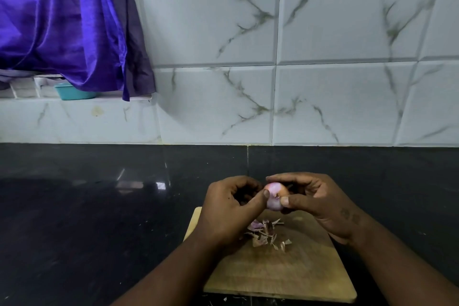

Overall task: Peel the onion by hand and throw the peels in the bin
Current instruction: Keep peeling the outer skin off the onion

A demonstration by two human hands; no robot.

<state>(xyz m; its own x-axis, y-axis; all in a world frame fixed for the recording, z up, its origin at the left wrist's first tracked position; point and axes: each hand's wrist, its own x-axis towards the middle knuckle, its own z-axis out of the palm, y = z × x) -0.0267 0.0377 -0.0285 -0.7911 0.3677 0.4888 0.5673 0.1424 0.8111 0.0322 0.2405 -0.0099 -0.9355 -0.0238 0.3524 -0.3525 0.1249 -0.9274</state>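
A small pink onion [274, 197] is held above a wooden cutting board [280, 273]. My right hand [320, 204] grips the onion between thumb and fingers. My left hand [228, 208] is beside it, its thumb tip pressed against the onion's left side and its other fingers curled. A pile of dry and purple peels [265, 232] lies on the board under the hands. No bin is in view.
The board lies on a black stone counter [99, 218] against a marble-patterned tiled wall [298, 69]. A purple cloth [69, 22] hangs at the upper left over a ledge with a teal container [72, 93]. A few peel scraps lie by the board's front edge.
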